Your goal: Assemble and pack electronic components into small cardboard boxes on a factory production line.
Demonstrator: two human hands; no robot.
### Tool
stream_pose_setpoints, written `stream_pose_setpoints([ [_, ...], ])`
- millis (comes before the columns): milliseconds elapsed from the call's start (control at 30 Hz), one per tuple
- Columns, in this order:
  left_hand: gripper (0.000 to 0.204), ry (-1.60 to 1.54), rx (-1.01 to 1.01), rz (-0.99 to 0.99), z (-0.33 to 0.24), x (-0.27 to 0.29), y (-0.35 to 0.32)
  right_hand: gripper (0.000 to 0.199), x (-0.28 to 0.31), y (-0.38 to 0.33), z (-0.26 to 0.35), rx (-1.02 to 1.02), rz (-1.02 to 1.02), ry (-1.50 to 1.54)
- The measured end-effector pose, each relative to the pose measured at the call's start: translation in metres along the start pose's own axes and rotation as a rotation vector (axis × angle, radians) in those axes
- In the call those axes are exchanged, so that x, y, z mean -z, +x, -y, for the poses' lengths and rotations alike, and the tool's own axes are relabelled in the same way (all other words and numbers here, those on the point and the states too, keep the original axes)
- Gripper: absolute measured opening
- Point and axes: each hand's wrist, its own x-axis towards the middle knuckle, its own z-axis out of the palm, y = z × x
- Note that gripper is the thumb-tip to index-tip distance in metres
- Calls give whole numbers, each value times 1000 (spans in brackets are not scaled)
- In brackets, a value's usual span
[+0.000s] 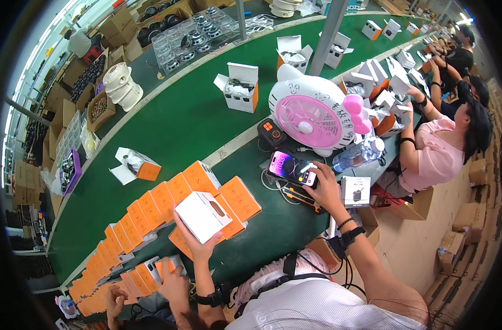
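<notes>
My left hand (198, 245) holds a white carton (202, 215) up over the orange boxes (152, 206) on the green worktop (174, 118). My right hand (323, 190) grips a smartphone (290, 168) near the pink fan (311, 113).

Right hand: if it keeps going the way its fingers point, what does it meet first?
The right hand points up-left and already touches the phone. Beyond that, probably the black-and-orange device, then the fan; depth is unclear.
</notes>
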Motion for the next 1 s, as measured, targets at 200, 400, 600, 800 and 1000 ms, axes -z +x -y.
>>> stream_pose_setpoints([
  [200, 124, 16, -31, -10, -1, -1, 2, 63, 6, 2, 8, -46, 2, 80],
  [400, 123, -22, -14, -12, 0, 0, 0, 57, 22, 22, 44, 67, -145, 120],
  [600, 125, 174, -34, 72, 4, 5, -14, 37, 28, 36, 155, 358, 112, 433],
  [800, 110, 210, 6, -36, 5, 4, -23, 28, -18, 50, 254, 811, 119, 381],
  [1000, 100, 224, -12, -3, 2, 1, -21, 32, -36, 53, 274, 711, 245, 296],
])
